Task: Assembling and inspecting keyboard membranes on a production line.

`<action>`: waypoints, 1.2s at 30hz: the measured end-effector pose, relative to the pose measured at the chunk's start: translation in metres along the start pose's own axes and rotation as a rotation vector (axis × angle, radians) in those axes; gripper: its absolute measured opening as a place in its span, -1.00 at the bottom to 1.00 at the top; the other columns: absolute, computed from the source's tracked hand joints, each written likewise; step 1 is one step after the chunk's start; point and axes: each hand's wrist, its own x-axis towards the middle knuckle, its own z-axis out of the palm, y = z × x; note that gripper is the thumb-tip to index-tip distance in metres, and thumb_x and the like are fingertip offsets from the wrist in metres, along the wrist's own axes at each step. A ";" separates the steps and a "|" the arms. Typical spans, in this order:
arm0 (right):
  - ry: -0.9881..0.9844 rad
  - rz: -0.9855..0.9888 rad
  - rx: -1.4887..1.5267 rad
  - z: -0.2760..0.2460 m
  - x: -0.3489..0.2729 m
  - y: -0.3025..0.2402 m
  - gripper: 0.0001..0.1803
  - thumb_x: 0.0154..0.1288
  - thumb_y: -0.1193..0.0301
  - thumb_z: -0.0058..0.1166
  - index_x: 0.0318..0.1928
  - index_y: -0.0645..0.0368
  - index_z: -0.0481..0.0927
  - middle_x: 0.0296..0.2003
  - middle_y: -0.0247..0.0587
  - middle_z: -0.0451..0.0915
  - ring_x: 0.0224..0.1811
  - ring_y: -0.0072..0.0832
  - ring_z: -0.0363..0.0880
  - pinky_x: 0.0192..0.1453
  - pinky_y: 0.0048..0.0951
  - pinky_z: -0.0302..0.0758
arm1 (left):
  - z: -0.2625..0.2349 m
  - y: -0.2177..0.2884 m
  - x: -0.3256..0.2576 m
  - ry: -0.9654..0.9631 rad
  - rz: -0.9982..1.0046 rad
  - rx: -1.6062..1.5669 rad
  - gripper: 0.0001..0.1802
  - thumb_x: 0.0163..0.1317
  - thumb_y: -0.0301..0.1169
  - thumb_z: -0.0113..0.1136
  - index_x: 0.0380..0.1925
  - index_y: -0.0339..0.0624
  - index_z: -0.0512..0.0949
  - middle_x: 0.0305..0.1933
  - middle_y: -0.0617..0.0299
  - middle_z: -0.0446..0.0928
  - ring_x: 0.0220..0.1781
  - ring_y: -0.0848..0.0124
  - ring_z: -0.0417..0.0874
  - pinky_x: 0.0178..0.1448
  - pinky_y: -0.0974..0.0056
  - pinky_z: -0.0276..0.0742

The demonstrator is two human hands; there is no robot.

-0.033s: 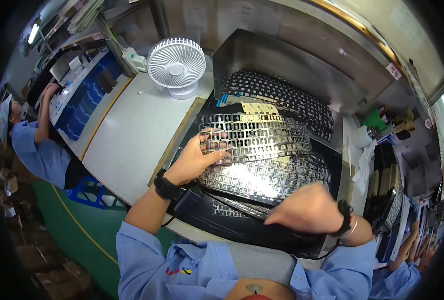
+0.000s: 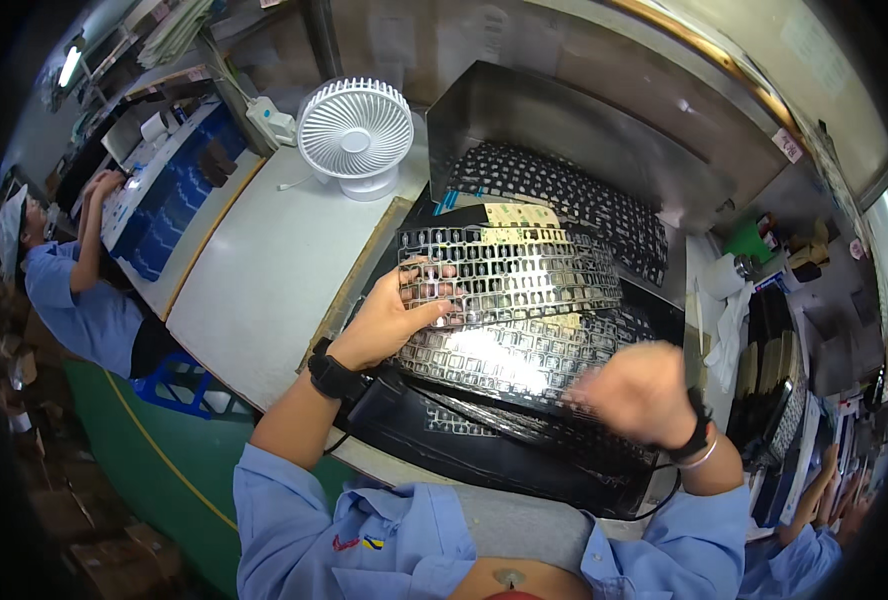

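A small white fan (image 2: 355, 133) stands at the far end of my pale desk (image 2: 264, 280), with a white power strip (image 2: 270, 120) just beside it. To my left a co-worker in a blue shirt (image 2: 69, 300) sits by a blue stool (image 2: 186, 385) on the green floor (image 2: 154, 470). To my right lies a crumpled white cloth (image 2: 729, 315).

Perforated metal sheet (image 2: 504, 272): shiny, glossy. Fan (image 2: 355, 130): white plastic. Table (image 2: 264, 290): matt, smooth.
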 end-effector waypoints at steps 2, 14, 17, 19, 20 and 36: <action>0.201 0.704 0.217 -0.026 -0.010 0.036 -0.84 0.25 0.41 0.07 -0.33 0.27 0.59 -0.51 -0.32 0.58 -0.54 -0.65 0.42 -0.42 -0.61 0.41 | -0.001 0.003 0.003 -0.040 0.022 0.040 -0.60 0.18 -0.64 0.09 0.04 -0.39 0.31 0.02 0.05 0.47 -0.01 0.38 0.56 0.01 0.31 0.60; 0.276 0.743 0.963 -0.031 -0.070 0.144 -0.34 0.19 0.52 0.13 0.28 0.18 0.18 0.02 -0.12 0.45 0.01 -0.45 0.45 0.10 -0.50 0.40 | -0.004 0.006 0.007 -0.052 0.100 0.177 -0.68 0.17 -0.63 0.10 -0.04 -0.40 0.38 -0.15 0.03 0.55 -0.13 0.28 0.63 -0.09 0.30 0.64; 0.345 0.579 0.813 -0.035 -0.088 0.158 -0.67 0.18 0.58 0.10 -0.01 0.22 0.48 -0.06 -0.17 0.49 -0.07 -0.50 0.48 0.04 -0.54 0.41 | -0.011 -0.006 0.012 -0.038 0.298 0.219 -0.75 0.13 -0.65 0.14 -0.15 -0.35 0.47 -0.02 0.03 0.50 -0.06 0.32 0.59 -0.02 0.33 0.57; 0.457 0.459 0.687 -0.032 -0.086 0.153 -0.93 0.14 0.62 0.08 -0.42 0.22 0.60 -0.06 -0.18 0.50 -0.07 -0.52 0.46 0.07 -0.52 0.36 | -0.015 -0.005 0.016 0.011 0.439 0.374 -0.80 0.10 -0.67 0.15 -0.23 -0.33 0.51 0.06 0.04 0.44 -0.03 0.34 0.57 0.02 0.33 0.53; 0.479 0.408 0.541 -0.031 -0.085 0.157 -0.91 0.13 0.62 0.08 -0.40 0.19 0.61 0.01 -0.16 0.47 -0.02 -0.48 0.43 0.16 -0.45 0.29 | -0.016 -0.005 0.017 0.051 0.589 0.528 -0.83 0.06 -0.69 0.16 -0.31 -0.31 0.55 0.13 0.05 0.38 0.00 0.36 0.54 0.06 0.34 0.49; 0.274 0.902 0.645 -0.044 -0.073 0.129 -0.61 0.27 0.46 0.05 0.08 0.29 0.36 -0.35 -0.14 0.60 -0.69 -0.69 0.42 -0.70 -0.75 0.26 | -0.010 0.006 0.018 0.149 0.217 0.109 -0.32 0.23 -0.59 0.06 0.33 -0.13 0.06 -0.14 0.07 0.56 -0.19 0.48 0.60 -0.15 0.42 0.61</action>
